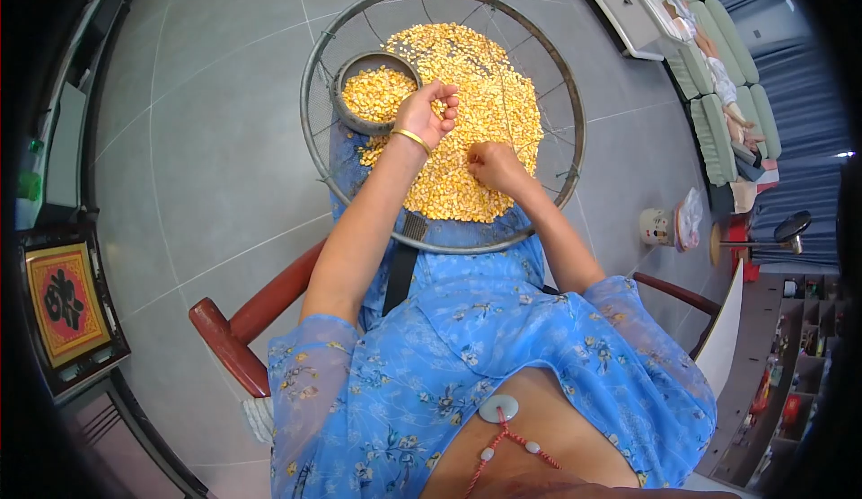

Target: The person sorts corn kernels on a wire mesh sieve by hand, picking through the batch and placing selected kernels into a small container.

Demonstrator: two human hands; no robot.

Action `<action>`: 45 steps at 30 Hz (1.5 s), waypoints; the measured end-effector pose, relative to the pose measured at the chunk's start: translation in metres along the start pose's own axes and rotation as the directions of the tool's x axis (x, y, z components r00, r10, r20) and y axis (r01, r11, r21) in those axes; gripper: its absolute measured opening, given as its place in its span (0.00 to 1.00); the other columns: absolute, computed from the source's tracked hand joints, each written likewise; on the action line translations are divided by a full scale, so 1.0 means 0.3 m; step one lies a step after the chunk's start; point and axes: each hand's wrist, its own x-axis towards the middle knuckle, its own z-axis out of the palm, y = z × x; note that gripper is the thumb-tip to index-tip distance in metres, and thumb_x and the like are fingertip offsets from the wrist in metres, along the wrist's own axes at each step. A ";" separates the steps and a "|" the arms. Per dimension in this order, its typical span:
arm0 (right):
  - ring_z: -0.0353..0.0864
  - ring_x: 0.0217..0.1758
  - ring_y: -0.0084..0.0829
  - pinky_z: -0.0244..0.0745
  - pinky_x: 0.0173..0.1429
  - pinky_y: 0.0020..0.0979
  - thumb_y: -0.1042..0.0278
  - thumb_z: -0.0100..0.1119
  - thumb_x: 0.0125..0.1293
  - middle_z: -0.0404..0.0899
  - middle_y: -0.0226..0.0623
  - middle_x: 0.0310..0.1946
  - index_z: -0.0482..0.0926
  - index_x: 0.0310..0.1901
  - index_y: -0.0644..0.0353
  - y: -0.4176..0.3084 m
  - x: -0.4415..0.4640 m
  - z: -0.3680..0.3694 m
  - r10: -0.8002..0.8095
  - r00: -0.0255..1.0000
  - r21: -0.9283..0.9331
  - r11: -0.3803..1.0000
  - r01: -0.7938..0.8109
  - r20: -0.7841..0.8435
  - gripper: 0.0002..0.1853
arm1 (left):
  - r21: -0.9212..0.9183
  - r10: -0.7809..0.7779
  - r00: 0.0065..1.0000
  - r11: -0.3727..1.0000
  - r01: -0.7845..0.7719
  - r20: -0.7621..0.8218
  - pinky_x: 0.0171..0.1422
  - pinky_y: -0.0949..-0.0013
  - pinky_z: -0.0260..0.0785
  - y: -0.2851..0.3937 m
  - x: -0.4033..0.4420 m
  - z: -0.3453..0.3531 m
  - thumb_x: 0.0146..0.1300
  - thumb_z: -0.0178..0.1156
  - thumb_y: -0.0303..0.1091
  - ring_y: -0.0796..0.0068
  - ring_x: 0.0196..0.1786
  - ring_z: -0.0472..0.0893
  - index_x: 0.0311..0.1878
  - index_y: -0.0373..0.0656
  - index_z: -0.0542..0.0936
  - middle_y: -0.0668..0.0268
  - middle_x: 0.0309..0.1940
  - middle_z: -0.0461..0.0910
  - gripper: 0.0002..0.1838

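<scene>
A round wire-mesh tray with a dark rim (579,126) rests on the lap, with yellow corn kernels (476,68) spread over its middle. On the tray's left side sits a grey bowl (339,104) holding more kernels. My left hand (428,113), with a gold bangle at the wrist, is beside the bowl's right edge, palm turned up and fingers curled; kernels show by the palm. My right hand (494,167) is lowered to the kernels right of centre, its fingers bent together at the tips. What the right fingers hold, if anything, is hidden.
Red wooden chair arms (269,302) flank the lap. A white bin (657,227) stands on the tiled floor at the right. Further back are a green sofa (709,131) with a person partly visible, and a white table (620,1). A framed picture (67,302) is at the left.
</scene>
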 end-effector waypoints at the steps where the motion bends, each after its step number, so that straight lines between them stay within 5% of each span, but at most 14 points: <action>1: 0.80 0.31 0.42 0.74 0.38 0.36 0.73 0.58 0.52 0.80 0.47 0.27 0.80 0.33 0.62 0.006 -0.004 0.021 -0.001 1.000 0.005 1.000 0.001 -0.002 0.06 | 0.009 0.011 1.000 1.000 -0.011 -0.008 0.23 0.75 0.61 -0.001 -0.001 0.000 0.68 0.46 0.41 0.74 0.24 0.70 0.42 0.36 0.74 0.63 0.27 0.72 0.16; 4: 0.80 0.30 0.47 0.73 0.36 0.40 0.74 0.57 0.50 0.78 0.51 0.24 0.79 0.28 0.63 0.022 -0.001 0.046 -0.011 0.992 0.066 0.998 0.020 -0.126 0.04 | 0.022 0.032 0.999 0.999 -0.032 -0.028 0.23 0.76 0.60 -0.004 -0.003 0.009 0.68 0.47 0.41 0.75 0.24 0.69 0.41 0.36 0.74 0.64 0.26 0.72 0.16; 10: 0.79 0.25 0.34 0.72 0.31 0.32 0.73 0.58 0.53 0.79 0.43 0.24 0.79 0.32 0.62 -0.065 0.055 -0.127 -0.007 0.962 0.083 0.996 0.030 -0.272 0.05 | 0.062 0.054 0.997 0.997 -0.051 -0.051 0.23 0.76 0.59 -0.006 -0.010 0.024 0.67 0.48 0.42 0.76 0.23 0.69 0.39 0.36 0.75 0.64 0.26 0.72 0.16; 12: 0.81 0.27 0.38 0.73 0.33 0.34 0.74 0.57 0.54 0.79 0.44 0.24 0.78 0.30 0.65 -0.150 0.066 -0.191 -0.007 0.932 0.272 0.956 0.113 -0.362 0.04 | 0.084 0.052 0.997 0.995 -0.047 -0.060 0.23 0.77 0.59 -0.011 -0.015 0.034 0.67 0.47 0.42 0.76 0.24 0.69 0.39 0.36 0.75 0.64 0.26 0.72 0.16; 16: 0.81 0.28 0.30 0.73 0.32 0.30 0.74 0.57 0.56 0.81 0.39 0.24 0.79 0.34 0.63 -0.163 0.104 -0.189 0.067 0.908 0.563 0.803 0.196 -0.413 0.05 | 0.000 -0.015 1.000 1.000 0.015 -0.021 0.23 0.77 0.59 -0.008 -0.022 0.045 0.67 0.47 0.42 0.76 0.24 0.69 0.39 0.35 0.75 0.64 0.26 0.72 0.16; 20: 0.82 0.30 0.40 0.74 0.35 0.34 0.74 0.58 0.54 0.80 0.47 0.28 0.79 0.32 0.64 -0.016 0.101 -0.081 -0.014 0.928 0.205 0.974 0.097 -0.372 0.05 | -0.001 -0.016 1.000 1.000 0.016 0.022 0.24 0.76 0.61 -0.003 0.009 0.000 0.68 0.47 0.42 0.75 0.26 0.70 0.42 0.38 0.73 0.64 0.28 0.73 0.16; 24: 0.80 0.31 0.46 0.73 0.37 0.40 0.75 0.57 0.52 0.79 0.49 0.26 0.78 0.29 0.65 0.011 0.068 0.013 -0.023 0.991 0.114 0.993 0.039 -0.135 0.04 | 0.016 0.001 1.000 1.000 -0.001 -0.014 0.23 0.76 0.61 0.001 -0.006 0.006 0.68 0.47 0.42 0.74 0.24 0.69 0.42 0.38 0.74 0.64 0.28 0.72 0.15; 25: 0.79 0.32 0.47 0.72 0.38 0.41 0.74 0.56 0.52 0.78 0.50 0.26 0.77 0.28 0.65 0.024 0.074 0.050 -0.086 0.976 0.039 0.995 0.095 -0.199 0.04 | 0.013 0.002 1.000 1.000 -0.002 -0.023 0.23 0.76 0.61 -0.001 -0.009 0.010 0.67 0.47 0.41 0.75 0.24 0.69 0.42 0.37 0.74 0.64 0.27 0.72 0.15; 32: 0.79 0.29 0.45 0.73 0.36 0.39 0.74 0.56 0.53 0.79 0.48 0.25 0.79 0.30 0.64 0.012 0.085 -0.028 0.011 0.962 0.162 0.986 0.034 -0.272 0.05 | 0.038 0.034 0.998 0.999 -0.032 -0.049 0.24 0.76 0.60 -0.004 -0.011 0.016 0.67 0.48 0.41 0.75 0.24 0.69 0.41 0.37 0.74 0.64 0.27 0.72 0.15; 42: 0.80 0.26 0.37 0.72 0.31 0.32 0.71 0.59 0.55 0.79 0.45 0.24 0.80 0.35 0.65 -0.215 0.128 -0.240 0.020 0.895 0.348 0.925 0.152 -0.445 0.08 | 0.024 0.021 1.000 0.999 -0.021 0.011 0.26 0.76 0.61 -0.013 -0.002 0.015 0.68 0.47 0.44 0.75 0.26 0.69 0.41 0.37 0.73 0.64 0.28 0.72 0.17; 45: 0.80 0.27 0.41 0.73 0.33 0.35 0.71 0.60 0.54 0.79 0.47 0.25 0.80 0.34 0.65 -0.065 0.165 -0.140 0.014 0.889 0.229 0.968 0.103 -0.457 0.08 | -0.005 -0.047 0.998 0.999 0.047 -0.036 0.24 0.77 0.60 -0.001 -0.011 0.023 0.68 0.47 0.43 0.76 0.24 0.68 0.42 0.38 0.72 0.64 0.28 0.72 0.16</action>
